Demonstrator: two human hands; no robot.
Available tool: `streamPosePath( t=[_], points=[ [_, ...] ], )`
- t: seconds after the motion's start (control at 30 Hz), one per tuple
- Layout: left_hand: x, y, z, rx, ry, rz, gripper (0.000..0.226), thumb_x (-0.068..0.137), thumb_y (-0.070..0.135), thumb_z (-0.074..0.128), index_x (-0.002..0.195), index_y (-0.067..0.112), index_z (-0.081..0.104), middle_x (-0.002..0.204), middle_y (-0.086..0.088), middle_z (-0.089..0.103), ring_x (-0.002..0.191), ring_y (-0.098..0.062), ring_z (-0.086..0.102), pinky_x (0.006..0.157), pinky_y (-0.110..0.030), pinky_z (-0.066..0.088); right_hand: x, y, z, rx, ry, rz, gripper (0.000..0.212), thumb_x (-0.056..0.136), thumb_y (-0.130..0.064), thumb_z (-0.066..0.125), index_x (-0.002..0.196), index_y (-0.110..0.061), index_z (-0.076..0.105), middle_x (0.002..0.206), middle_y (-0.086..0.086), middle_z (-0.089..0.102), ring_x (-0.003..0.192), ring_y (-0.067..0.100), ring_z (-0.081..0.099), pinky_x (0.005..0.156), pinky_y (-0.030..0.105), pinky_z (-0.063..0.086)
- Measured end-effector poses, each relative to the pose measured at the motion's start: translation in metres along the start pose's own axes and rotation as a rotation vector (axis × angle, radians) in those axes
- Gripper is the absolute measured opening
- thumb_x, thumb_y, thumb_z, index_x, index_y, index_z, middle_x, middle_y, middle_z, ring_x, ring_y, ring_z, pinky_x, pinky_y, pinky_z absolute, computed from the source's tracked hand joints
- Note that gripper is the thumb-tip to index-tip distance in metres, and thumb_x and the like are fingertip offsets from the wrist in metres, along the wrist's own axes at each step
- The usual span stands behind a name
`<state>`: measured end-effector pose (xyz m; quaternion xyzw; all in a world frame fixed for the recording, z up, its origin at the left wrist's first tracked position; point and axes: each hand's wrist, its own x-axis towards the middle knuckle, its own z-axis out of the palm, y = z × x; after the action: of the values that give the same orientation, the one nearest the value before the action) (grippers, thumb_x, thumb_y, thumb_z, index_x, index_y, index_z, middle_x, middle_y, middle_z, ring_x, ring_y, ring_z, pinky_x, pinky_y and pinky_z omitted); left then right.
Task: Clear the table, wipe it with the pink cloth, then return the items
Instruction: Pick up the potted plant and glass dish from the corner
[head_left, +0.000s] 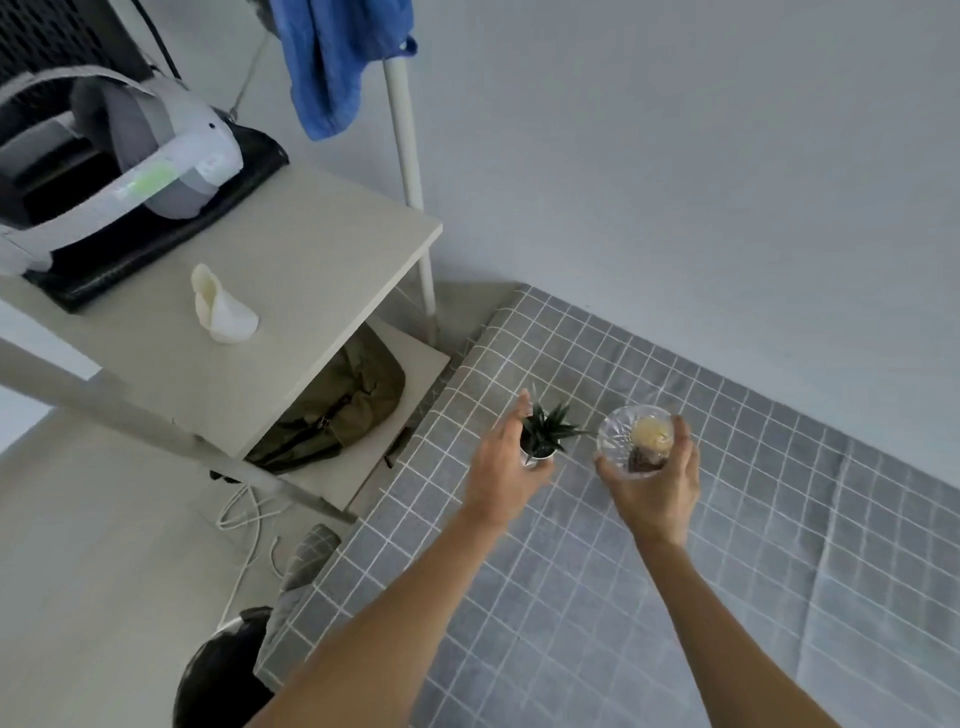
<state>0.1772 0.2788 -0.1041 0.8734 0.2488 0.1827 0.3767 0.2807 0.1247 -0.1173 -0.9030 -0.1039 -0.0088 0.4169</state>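
A single head-worn wide-angle camera looked forward and steeply down from above. The table (649, 597), covered in grey checked cloth, filled the frame from centre toward 5 o'clock. The white shelf unit (291, 291) stood toward 10 o'clock, and the plain wall occupied 1 o'clock. Both forearms entered from 6 o'clock, placing the lens close behind them. Straight edges bowed near the borders. No second view was supplied, so no overlap existed.

Soft, even, cool daylight; faint shadows, slight overall blur, wide-angle bending at edges.
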Motion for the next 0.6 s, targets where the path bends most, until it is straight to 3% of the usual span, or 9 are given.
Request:
streamPosePath(
  t=[0.07, 0.23, 0.47, 0.6],
  points=[
    [-0.006, 0.012, 0.005, 0.027, -0.032, 0.079, 0.085, 0.071, 0.018, 0.081, 0.143, 0.002, 0.037, 0.113, -0.010, 0.067, 0.096, -0.022, 0.067, 0.081, -0.033, 0.057, -0.009, 0.008, -0.024, -0.005, 0.021, 0.023, 0.100, 0.062, -0.031, 0.087, 0.142, -0.026, 0.027, 0.128, 0.012, 0.044, 0.111, 0.030, 0.048, 0.091, 0.044, 0.046],
    [-0.023, 0.049, 0.030, 0.035, -0.124, 0.184, 0.089, 0.076, 0.013, 0.076, 0.148, 0.008, 0.023, 0.124, -0.010, 0.060, 0.099, -0.025, 0.065, 0.079, -0.035, 0.057, -0.034, 0.033, -0.087, -0.051, 0.117, 0.037, 0.101, 0.061, -0.028, 0.088, 0.143, -0.019, 0.030, 0.127, 0.014, 0.045, 0.111, 0.030, 0.047, 0.087, 0.034, 0.038],
    [-0.056, 0.113, 0.076, 0.006, -0.206, 0.284, 0.092, 0.077, 0.009, 0.075, 0.149, 0.008, 0.018, 0.133, -0.011, 0.055, 0.099, -0.024, 0.066, 0.079, -0.034, 0.057, -0.071, 0.085, -0.164, -0.081, 0.203, 0.134, 0.103, 0.060, -0.028, 0.089, 0.143, -0.024, 0.028, 0.128, 0.012, 0.044, 0.114, 0.032, 0.046, 0.093, 0.045, 0.041],
    [-0.083, 0.143, 0.109, -0.003, -0.252, 0.340, 0.092, 0.073, 0.004, 0.077, 0.147, 0.006, 0.022, 0.130, -0.013, 0.056, 0.090, -0.026, 0.068, 0.069, -0.032, 0.057, -0.087, 0.119, -0.197, -0.103, 0.219, 0.157, 0.103, 0.059, -0.028, 0.089, 0.143, -0.020, 0.030, 0.129, 0.014, 0.044, 0.116, 0.034, 0.045, 0.094, 0.045, 0.041]
  ],
)
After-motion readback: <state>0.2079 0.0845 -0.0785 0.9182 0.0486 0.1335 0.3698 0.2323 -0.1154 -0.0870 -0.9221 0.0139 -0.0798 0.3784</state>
